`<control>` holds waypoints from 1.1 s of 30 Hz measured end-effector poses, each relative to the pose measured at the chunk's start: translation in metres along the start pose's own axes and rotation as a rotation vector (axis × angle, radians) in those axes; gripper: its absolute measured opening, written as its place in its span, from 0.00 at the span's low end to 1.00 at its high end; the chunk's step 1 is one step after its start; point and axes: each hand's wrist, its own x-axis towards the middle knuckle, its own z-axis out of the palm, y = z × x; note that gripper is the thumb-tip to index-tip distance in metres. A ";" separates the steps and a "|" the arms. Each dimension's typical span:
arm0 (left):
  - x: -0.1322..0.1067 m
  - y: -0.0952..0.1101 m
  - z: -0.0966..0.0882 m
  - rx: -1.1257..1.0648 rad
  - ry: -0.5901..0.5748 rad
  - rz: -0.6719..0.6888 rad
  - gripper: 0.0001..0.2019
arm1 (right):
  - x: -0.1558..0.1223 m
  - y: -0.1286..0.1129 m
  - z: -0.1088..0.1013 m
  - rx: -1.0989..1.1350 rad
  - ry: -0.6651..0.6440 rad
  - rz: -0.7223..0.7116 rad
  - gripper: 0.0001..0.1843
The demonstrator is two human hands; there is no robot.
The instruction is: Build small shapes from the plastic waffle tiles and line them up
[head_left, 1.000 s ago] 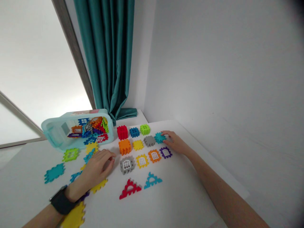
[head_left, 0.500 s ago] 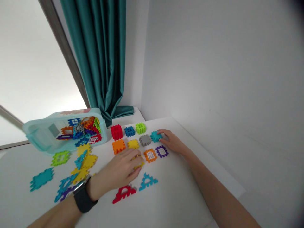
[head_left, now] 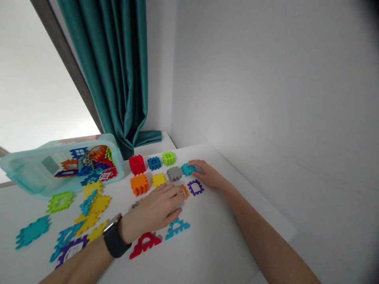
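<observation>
Over the white table, my left hand (head_left: 158,206), wearing a black watch (head_left: 115,238), reaches in with its thumb apart from its fingers. Its fingertips cover part of an orange window tile (head_left: 186,191). A grey toothed piece (head_left: 135,204) peeks out behind that hand. My right hand (head_left: 209,174) has thumb and fingers around the edge of a teal square building tile (head_left: 187,169), which lies on the table. Just below it is a purple window tile (head_left: 196,187). A blue triangular piece (head_left: 177,228) and a red triangular piece (head_left: 145,243) lie in front of my left hand.
Stacked squares stand behind: red (head_left: 136,165), blue (head_left: 154,163), green (head_left: 168,158), orange (head_left: 139,184), yellow (head_left: 159,180) and grey (head_left: 174,173). A tipped teal tub (head_left: 32,189) holds more pieces. Loose yellow tiles (head_left: 99,205) lie left. A green curtain (head_left: 118,79) and wall (head_left: 266,98) border the table.
My left hand has moved right, from a yellow tile onto the orange window tile. My right hand stays at the teal tile. The view has shifted slightly right.
</observation>
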 end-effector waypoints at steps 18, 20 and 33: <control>-0.002 -0.001 -0.001 -0.013 -0.073 -0.020 0.09 | 0.002 -0.001 0.002 -0.045 -0.044 0.023 0.21; -0.002 -0.001 -0.001 -0.016 -0.073 -0.025 0.09 | 0.002 -0.001 0.002 -0.051 -0.045 0.024 0.21; -0.003 -0.003 0.000 -0.010 -0.081 -0.010 0.07 | 0.003 0.000 0.003 -0.088 -0.054 0.045 0.21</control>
